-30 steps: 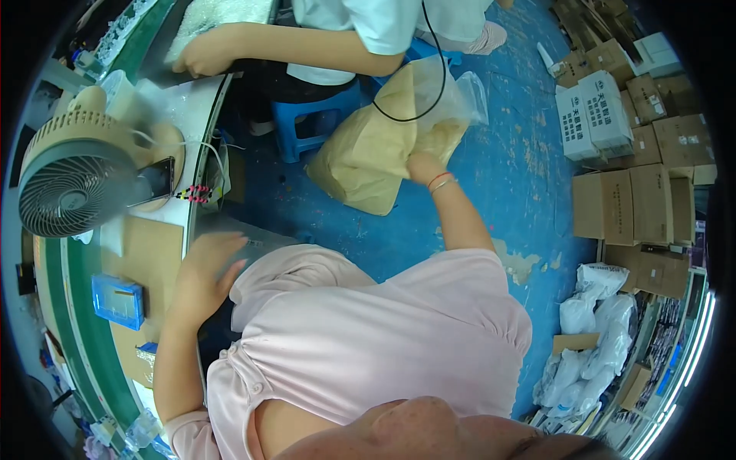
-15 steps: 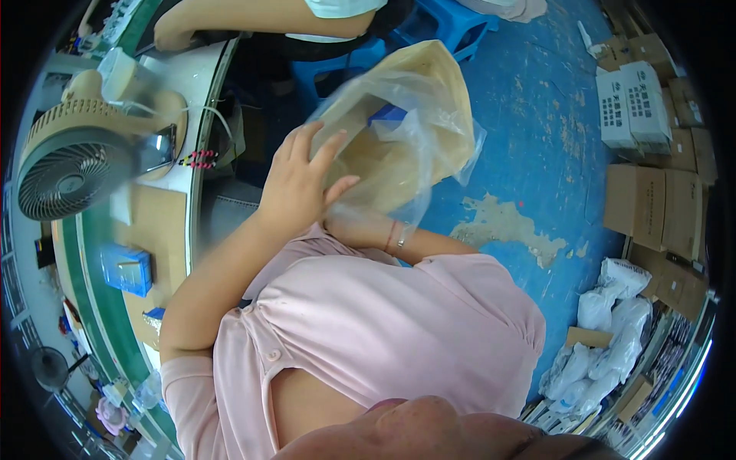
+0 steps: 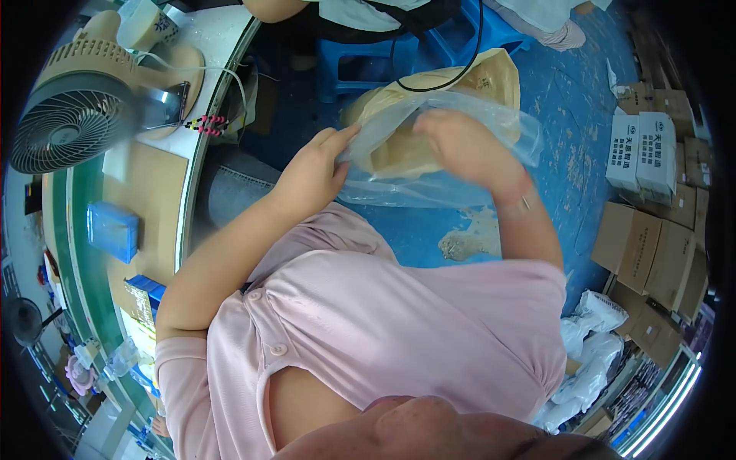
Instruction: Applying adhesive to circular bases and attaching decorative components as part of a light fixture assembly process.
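Note:
A clear plastic bag (image 3: 429,188) spreads in front of me, its mouth gaping. Beyond it, partly covered, lies a pale yellow sack (image 3: 494,77). My left hand (image 3: 313,170) pinches the bag's left edge between thumb and fingers. Over the bag's mouth is my right hand (image 3: 471,149), its fingers curled in toward the left; whatever they hold, if anything, is hidden and slightly blurred. A thin black cord (image 3: 477,46) loops down in front of the sack.
On the left, a workbench (image 3: 157,165) bears a fan (image 3: 73,123), a phone (image 3: 175,103) and a blue box (image 3: 113,230). Blue stools (image 3: 368,57) and a seated person stand ahead. Cartons (image 3: 648,245) and white plastic bags (image 3: 590,360) line the right side.
My left hand has gone from spread fingers to pinching the bag's edge. My right hand has come out from behind it and moved right and forward over the bag. The blue item inside no longer shows.

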`<state>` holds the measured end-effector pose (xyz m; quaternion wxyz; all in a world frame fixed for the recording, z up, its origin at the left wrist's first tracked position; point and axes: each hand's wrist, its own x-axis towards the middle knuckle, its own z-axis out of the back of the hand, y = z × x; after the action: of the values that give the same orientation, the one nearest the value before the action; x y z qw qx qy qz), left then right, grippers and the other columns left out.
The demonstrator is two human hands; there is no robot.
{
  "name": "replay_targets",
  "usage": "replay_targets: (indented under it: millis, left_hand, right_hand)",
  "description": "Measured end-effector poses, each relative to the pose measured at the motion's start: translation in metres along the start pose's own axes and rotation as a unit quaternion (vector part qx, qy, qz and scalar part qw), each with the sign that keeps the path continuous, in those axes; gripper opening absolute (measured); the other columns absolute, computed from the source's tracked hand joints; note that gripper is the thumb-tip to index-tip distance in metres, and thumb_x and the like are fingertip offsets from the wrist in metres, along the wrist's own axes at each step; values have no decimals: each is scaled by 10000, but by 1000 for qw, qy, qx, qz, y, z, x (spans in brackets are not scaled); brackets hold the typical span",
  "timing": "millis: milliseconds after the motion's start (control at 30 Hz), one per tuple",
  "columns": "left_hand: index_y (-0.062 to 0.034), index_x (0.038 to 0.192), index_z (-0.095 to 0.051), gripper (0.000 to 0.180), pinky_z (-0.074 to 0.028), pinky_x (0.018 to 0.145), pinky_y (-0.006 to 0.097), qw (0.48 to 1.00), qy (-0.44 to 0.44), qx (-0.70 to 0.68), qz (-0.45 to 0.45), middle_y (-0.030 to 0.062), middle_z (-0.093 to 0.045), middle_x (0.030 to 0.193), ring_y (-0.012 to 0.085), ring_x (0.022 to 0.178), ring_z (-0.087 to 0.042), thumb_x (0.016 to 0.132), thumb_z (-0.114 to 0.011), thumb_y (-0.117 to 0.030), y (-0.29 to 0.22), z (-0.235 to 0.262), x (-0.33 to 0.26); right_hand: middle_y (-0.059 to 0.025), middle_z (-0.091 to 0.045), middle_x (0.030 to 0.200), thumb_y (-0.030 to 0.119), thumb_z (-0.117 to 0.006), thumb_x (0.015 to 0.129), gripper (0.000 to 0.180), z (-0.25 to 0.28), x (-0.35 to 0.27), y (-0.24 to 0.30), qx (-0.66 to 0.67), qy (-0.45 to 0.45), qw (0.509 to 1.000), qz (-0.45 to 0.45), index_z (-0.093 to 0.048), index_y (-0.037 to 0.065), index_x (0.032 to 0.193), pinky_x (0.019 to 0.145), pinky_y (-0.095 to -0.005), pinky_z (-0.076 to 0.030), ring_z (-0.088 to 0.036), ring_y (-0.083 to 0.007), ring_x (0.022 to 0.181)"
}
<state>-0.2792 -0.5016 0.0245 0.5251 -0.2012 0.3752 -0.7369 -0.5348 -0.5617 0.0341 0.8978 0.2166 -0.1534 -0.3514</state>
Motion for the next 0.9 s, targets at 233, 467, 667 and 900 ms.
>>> replay_targets:
  millis: [233, 467, 667, 900]
  left_hand:
    - [10, 1282, -495, 535, -487, 813, 395, 998, 17, -54, -14, 193, -559, 1029, 371, 907, -588, 755, -568, 73, -12, -7, -5]
    - [-67, 1249, -556, 521, -490, 780, 367, 996, 34, -72, -27, 165, -539, 969, 330, 844, -587, 751, -546, 86, -9, -6, -14]
    - [-76, 1205, -600, 479, -481, 718, 328, 996, -2, -72, -48, 131, -534, 959, 265, 765, -562, 762, -543, 99, 8, -4, -15]
    - [-44, 1246, -577, 495, -446, 633, 262, 996, -51, -70, 2, 90, -540, 953, 159, 636, -498, 769, -563, 87, 14, 2, -14]
  right_hand:
    - [-200, -537, 1313, 237, -470, 905, 375, -136, 38, -173, -219, 99, 959, -153, -590, 74, 1221, 1021, -433, -387, -508, -331, 1220]
    - [-180, -537, 1328, 261, -447, 924, 392, -233, 14, -194, -334, 40, 931, -145, -587, 85, 1245, 1048, -461, -350, -495, -348, 1238]
    - [-153, -639, 1138, 145, -529, 840, 277, -171, -6, -138, -307, -19, 943, -127, -663, 75, 1072, 1017, -469, -351, -559, -320, 1122]
    - [-90, -619, 927, 75, -535, 802, 147, -103, -67, -45, -178, 110, 977, -33, -644, 66, 900, 1053, -445, -325, -590, -256, 936]
